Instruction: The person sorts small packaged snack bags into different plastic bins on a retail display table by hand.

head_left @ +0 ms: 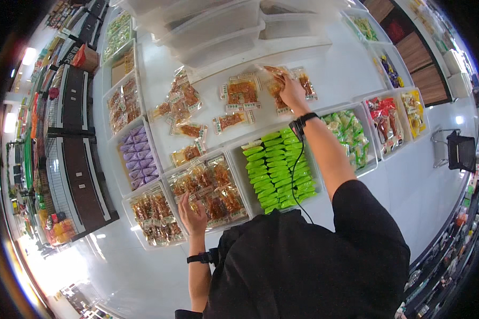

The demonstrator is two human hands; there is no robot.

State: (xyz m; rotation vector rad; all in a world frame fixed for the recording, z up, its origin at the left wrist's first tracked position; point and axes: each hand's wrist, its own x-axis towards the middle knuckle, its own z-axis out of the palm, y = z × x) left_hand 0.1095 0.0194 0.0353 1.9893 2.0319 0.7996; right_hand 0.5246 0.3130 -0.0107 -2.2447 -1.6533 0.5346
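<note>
**Snack packets spread out on the white counter, both hands busy**

Snack packets (234, 95), clear ones with orange-brown stuff inside, lie scattered loose over the white counter (335, 69) up around 12 o'clock. The right hand (291, 91) is stretched way out there, fingers curled down onto one clear packet (279, 87) at about 1 o'clock, pinching it against the counter as far as I can make out. A black wristband (302, 123) with a cable hanging off it sits on that wrist.

The left hand (192, 215) is down at 7 o'clock, fingers spread and resting flat on the edge of a clear bin of brown snack packs (215, 186), not really gripping anything.

Just right of that bin is a bin of bright green packs (277, 170), then one with lighter green packs (351, 135) at 3 o'clock. A bin of purple packs (138, 157) sits at 9 o'clock. Empty clear tubs (213, 32) are stacked at the far end of the counter.
</note>
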